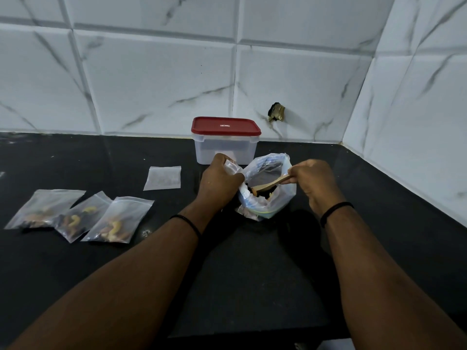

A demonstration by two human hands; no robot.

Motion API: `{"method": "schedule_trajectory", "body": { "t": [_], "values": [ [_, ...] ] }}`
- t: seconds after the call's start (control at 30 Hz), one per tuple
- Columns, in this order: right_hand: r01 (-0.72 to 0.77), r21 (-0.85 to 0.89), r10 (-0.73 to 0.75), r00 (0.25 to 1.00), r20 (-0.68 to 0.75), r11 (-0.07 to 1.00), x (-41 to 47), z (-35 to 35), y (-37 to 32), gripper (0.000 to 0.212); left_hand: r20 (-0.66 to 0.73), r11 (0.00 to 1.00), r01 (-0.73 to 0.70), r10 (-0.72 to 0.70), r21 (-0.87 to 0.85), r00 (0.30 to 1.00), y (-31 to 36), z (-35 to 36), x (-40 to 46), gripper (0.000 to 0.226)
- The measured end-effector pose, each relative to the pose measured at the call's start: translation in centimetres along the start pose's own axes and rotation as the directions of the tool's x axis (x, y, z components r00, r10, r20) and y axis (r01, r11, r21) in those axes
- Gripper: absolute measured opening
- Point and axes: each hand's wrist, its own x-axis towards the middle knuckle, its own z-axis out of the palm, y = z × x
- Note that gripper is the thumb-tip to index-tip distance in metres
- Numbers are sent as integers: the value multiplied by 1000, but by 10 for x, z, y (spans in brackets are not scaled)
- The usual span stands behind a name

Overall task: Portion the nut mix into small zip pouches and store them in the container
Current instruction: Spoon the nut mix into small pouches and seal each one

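White marble-patterned tiles [156, 79] back a black counter [252, 261] that runs into a corner on the right, and one brass pipe fitting [277, 112] pokes out of the wall just above the counter line. One clear plastic container [225, 150] with a red lid [225, 126] snapped on top stands at the back near the wall. In front of it sits one large clear bag of nut mix [269, 188], its mouth spread open, with dark and pale nuts visible inside.

The left hand [219, 179] has its fingers curled around one small zip pouch [233, 166], holding it upright right against the left edge of the big bag; whether anything is in this pouch cannot be told. The right hand [314, 180] pinches the handle of one wooden spoon [269, 186], whose bowl reaches down into the big bag among the nuts. Each wrist wears one thin black band: left [188, 222] and right [336, 209].

To the left, three filled zip pouches [75, 217] lie flat in a row on the counter, their edges overlapping, each showing cashews and darker pieces. Between them and the container, one empty zip pouch [163, 178] lies flat by itself.
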Motion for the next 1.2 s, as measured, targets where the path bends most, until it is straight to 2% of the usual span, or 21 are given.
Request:
{"method": "schedule_trajectory", "body": {
  "t": [0.2,0.37,0.5,0.77,0.87,0.97,1.07,1.13,1.2],
  "values": [
    [-147,159,142,989,45,976,-9,0,-6,22,3,1000,14,-14,-5,1000,0,0,1,31],
    [-175,230,166,984,61,957,-17,-2,-14,21,6,1000,-1,1,-23,1000,0,-1,1,32],
    [-142,264,146,989,5,954,-11,-3,-11,16,23,998,-11,12,-59,1000,1,-1,0,35],
    [-10,382,59,992,-116,924,-8,-4,-16,19,61,996,-15,20,-90,998,2,-3,-3,39],
    [83,380,-35,991,-133,921,-9,1,-18,16,65,996,-35,40,-78,997,2,-3,-2,40],
    [291,320,-279,957,-83,902,-16,8,-21,11,75,996,-43,49,-81,996,3,-3,-2,41],
    [567,237,-593,804,53,789,-25,13,-26,21,61,992,-58,65,-108,996,2,-3,-1,44],
    [635,258,-675,731,106,728,-27,13,-27,22,50,990,-61,67,-124,996,1,-2,0,51],
    [670,267,-711,695,105,693,-28,10,-28,21,49,991,-52,58,-122,997,1,-2,0,54]
  ]
}}
